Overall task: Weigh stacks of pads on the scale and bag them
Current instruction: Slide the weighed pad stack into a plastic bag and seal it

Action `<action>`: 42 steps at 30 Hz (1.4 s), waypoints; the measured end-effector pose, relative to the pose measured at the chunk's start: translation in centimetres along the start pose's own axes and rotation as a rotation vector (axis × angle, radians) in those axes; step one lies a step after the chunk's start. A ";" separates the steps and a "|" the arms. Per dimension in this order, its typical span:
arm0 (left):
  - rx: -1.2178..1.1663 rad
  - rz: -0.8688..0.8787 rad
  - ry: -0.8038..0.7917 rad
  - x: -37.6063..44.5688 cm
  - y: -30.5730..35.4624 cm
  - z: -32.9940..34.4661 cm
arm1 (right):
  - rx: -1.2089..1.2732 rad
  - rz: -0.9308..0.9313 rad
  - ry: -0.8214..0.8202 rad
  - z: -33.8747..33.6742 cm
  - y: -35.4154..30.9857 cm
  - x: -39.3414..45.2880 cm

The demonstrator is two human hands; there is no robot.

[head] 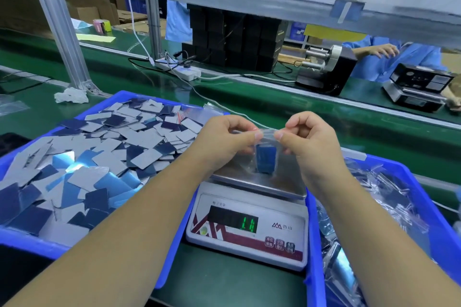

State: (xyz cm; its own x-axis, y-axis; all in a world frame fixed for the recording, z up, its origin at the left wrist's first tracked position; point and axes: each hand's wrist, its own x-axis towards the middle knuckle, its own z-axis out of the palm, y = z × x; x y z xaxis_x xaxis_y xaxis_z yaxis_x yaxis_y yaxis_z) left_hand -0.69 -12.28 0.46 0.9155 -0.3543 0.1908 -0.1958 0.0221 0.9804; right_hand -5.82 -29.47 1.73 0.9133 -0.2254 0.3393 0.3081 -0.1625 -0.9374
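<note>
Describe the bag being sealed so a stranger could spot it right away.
Find the white scale between the two blue bins. Just above its steel pan, both hands pinch the top edge of one clear bag. Unlike the bagged ones in the right bin, it is held up, with a blue stack of pads inside.

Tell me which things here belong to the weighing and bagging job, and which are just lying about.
Job: left hand and right hand pinching the clear bag holding a blue pad stack; scale; bin of loose pads; bin of filled bags.

Lying about: power strip; black boxes; crumpled plastic.
</note>
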 end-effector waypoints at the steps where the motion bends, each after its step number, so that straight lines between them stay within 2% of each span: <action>1: -0.009 -0.010 0.005 0.0 0.0 0.1 | -0.007 0.008 0.017 0.0 0.2 0.0; 9: 0.193 0.034 0.116 0.4 -0.3 -0.1 | -0.088 0.042 0.062 0.1 0.8 0.4; 12: 0.372 0.030 0.144 0.5 -0.8 -0.2 | -0.368 0.022 0.096 0.0 1.5 0.6; 14: 0.448 0.066 0.184 0.6 -1.0 -0.3 | -0.601 -0.007 0.052 -0.1 2.0 0.6; 16: 0.485 0.125 0.203 0.8 -1.1 -0.5 | -0.729 -0.003 0.005 -0.1 2.2 0.5; 25: 0.370 0.137 0.287 1.5 -1.5 -0.8 | -0.762 0.000 0.012 0.0 1.7 0.4; 32: 0.354 0.162 0.249 1.4 -1.5 -0.4 | -0.864 -0.032 -0.072 0.5 1.5 0.2; 38: 0.367 0.181 0.201 1.1 -1.5 -0.1 | -1.001 0.053 -0.125 0.6 1.9 0.1; 42: 0.394 0.194 0.171 0.8 -1.4 0.0 | -1.123 0.045 -0.136 0.8 2.0 -0.1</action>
State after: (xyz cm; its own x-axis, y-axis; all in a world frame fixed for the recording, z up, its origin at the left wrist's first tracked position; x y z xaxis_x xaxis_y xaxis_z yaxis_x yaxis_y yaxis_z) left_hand 0.34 -12.58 -0.73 0.8869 -0.2192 0.4067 -0.4576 -0.2953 0.8387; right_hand -5.11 -29.00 -0.22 0.9600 -0.1577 0.2314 -0.0768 -0.9429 -0.3240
